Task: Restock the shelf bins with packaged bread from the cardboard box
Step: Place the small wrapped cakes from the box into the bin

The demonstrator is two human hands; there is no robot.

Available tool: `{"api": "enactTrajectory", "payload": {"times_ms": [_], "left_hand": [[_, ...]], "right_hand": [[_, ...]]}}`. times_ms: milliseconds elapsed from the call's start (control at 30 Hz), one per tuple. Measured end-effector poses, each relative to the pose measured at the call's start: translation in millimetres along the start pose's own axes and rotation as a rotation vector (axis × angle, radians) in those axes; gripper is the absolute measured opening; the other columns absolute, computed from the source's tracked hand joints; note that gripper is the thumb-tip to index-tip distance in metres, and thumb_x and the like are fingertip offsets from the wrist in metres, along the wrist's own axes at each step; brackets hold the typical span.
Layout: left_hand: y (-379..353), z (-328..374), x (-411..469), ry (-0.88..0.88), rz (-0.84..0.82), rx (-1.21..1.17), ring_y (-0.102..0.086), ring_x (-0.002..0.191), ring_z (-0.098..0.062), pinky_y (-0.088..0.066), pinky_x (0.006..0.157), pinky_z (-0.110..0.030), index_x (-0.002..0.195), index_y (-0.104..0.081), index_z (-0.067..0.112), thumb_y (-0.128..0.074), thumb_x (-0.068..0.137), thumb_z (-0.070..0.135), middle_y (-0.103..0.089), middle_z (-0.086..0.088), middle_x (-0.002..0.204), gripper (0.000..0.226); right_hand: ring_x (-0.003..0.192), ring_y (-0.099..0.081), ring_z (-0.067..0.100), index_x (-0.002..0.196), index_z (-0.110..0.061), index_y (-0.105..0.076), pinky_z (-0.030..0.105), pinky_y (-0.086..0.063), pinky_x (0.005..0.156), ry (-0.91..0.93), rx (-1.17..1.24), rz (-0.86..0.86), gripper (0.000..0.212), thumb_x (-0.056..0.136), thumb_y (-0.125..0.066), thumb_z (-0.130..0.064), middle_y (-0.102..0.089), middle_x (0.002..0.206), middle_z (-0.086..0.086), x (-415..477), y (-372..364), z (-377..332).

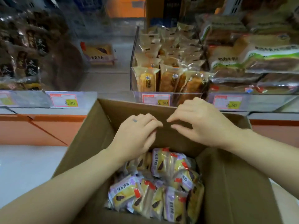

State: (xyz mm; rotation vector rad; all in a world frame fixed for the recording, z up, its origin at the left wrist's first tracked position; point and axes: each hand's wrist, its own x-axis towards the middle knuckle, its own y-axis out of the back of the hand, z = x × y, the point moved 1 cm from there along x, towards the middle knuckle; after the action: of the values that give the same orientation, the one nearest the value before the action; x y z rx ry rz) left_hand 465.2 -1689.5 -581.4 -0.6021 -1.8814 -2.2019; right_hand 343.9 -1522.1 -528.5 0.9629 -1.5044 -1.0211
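An open cardboard box [90,138] stands in front of the shelf, its bottom filled with several purple-and-yellow packaged breads [155,188]. My left hand [135,135] and my right hand [202,125] hover side by side over the box's far wall, fingertips almost meeting. The fingers of both hands are loosely curled and hold nothing. One matching bread pack [98,54] lies alone at the back of the clear middle shelf bin [72,96].
A bin to the right [168,94] holds upright golden pastry packs. Stacked green-striped loaves [252,62] fill the far right bin. Dark brown bags [24,50] fill the left bin. Price tags [63,100] line the shelf edge above an orange base.
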Motion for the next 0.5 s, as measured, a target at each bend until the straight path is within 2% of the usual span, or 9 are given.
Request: {"api": "enactTrajectory", "payload": {"times_ms": [100,133,200,333,433,500], "left_hand": [[-34.7,11.8,-2.8,0.067,-0.439,-0.094,-0.061,0.097,-0.013,-0.049,0.078,-0.032,0.114,-0.059,0.027,-0.045,0.093,0.031,-0.060,0.008,0.109,0.025],[-46.7,14.0,-2.2,0.075,-0.556,-0.123,-0.059,0.102,-0.013,-0.049,0.083,-0.034,0.118,-0.057,0.028,-0.045,0.095,0.032,-0.058,0.009,0.114,0.026],[-70.3,20.6,0.1,0.107,-0.732,-0.192,-0.056,0.106,-0.012,-0.049,0.085,-0.035,0.121,-0.056,0.030,-0.046,0.096,0.033,-0.056,0.009,0.117,0.026],[-126.8,43.5,0.4,0.170,-0.917,-0.319,-0.058,0.106,-0.017,-0.049,0.086,-0.034,0.117,-0.061,0.024,-0.052,0.091,0.025,-0.062,0.004,0.115,0.027],[-167.2,69.1,-3.2,0.127,-1.045,-0.381,-0.062,0.102,-0.026,-0.049,0.084,-0.035,0.114,-0.062,0.015,-0.053,0.090,0.023,-0.067,-0.008,0.110,0.027],[-184.9,85.4,-3.1,0.121,-1.095,-0.436,-0.060,0.104,-0.025,-0.047,0.088,-0.031,0.123,-0.059,0.020,-0.051,0.090,0.019,-0.065,-0.008,0.115,0.033]], "right_hand": [[0.095,-0.061,0.012,0.108,-0.027,-0.065,0.028,-0.045,0.081,-0.069,0.024,-0.379,0.023,0.089,-0.057,-0.035,-0.065,0.102,-0.011,-32.1,-9.6,1.7],[0.102,-0.058,0.010,0.116,-0.030,-0.061,0.027,-0.044,0.086,-0.121,0.001,-0.508,0.027,0.090,-0.056,-0.037,-0.062,0.110,-0.013,-40.6,-9.9,4.4],[0.109,-0.052,0.007,0.124,-0.034,-0.053,0.027,-0.044,0.092,-0.215,-0.035,-0.655,0.033,0.092,-0.054,-0.041,-0.056,0.120,-0.014,-59.6,-8.1,12.3],[0.112,-0.053,0.014,0.124,-0.034,-0.052,0.035,-0.045,0.092,-0.292,-0.087,-0.688,0.034,0.091,-0.052,-0.043,-0.056,0.123,-0.012,-86.2,-7.8,23.1],[0.105,-0.057,0.014,0.118,-0.033,-0.057,0.035,-0.047,0.086,-0.349,-0.017,-0.573,0.029,0.090,-0.054,-0.040,-0.059,0.114,-0.013,-89.7,-11.0,28.5],[0.094,-0.059,0.013,0.109,-0.036,-0.060,0.037,-0.051,0.079,-0.400,0.013,-0.522,0.023,0.086,-0.059,-0.040,-0.061,0.103,-0.014,-93.6,-17.3,37.9]]}}
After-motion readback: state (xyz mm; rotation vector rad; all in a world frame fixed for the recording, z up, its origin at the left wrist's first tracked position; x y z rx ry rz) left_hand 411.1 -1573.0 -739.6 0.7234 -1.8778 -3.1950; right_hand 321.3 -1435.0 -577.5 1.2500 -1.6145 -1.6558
